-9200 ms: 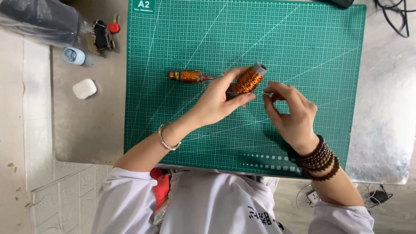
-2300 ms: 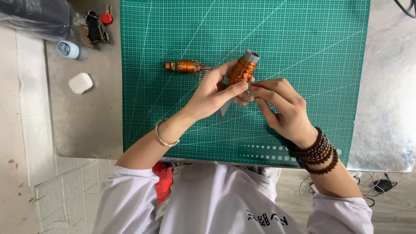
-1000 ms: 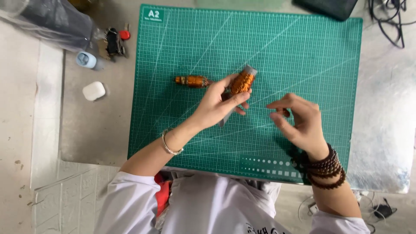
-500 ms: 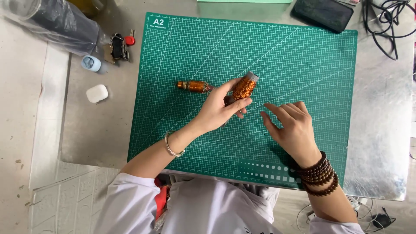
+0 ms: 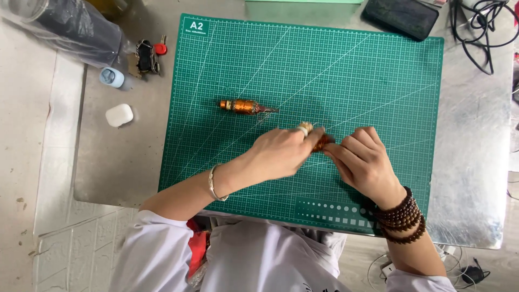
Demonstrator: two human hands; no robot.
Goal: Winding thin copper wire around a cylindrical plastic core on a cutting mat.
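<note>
Steel-grey tabletop [image 5: 476,178] carries everything, and most of it is covered by a large green gridded cutting mat [image 5: 346,70] whose long edges run left to right. The mat's upper half lies bare across its whole width, as does a strip along its right side; a bare band of metal runs beyond the right edge to the table's lip. At the top left a dark cylinder wrapped in clear plastic [image 5: 70,24] lies slanted across the table's corner, and a black flat phone-like slab [image 5: 400,17] rests at the mat's top edge.

Both hands meet near the mat's middle. The left hand [image 5: 281,154], with a silver bangle on the wrist, and the right hand [image 5: 367,162], with dark wooden bead bracelets [image 5: 403,219] on the wrist, close together on a copper-wound coil with a pale end cap [image 5: 316,138]. Only a sliver of copper and the cap show between the fingers, so its long axis cannot be told for certain; the cap faces up and left. Fingertips of both hands pinch it, low over the mat.

A second copper-wound coil on a thin spindle [image 5: 246,106] lies well apart, up and left, its long axis left to right, tapered tip pointing right.

Off the mat's left edge sit a small white rounded case [image 5: 119,114], a pale blue cap-like piece [image 5: 112,77] and a bunch of keys with a red tag [image 5: 148,54].
</note>
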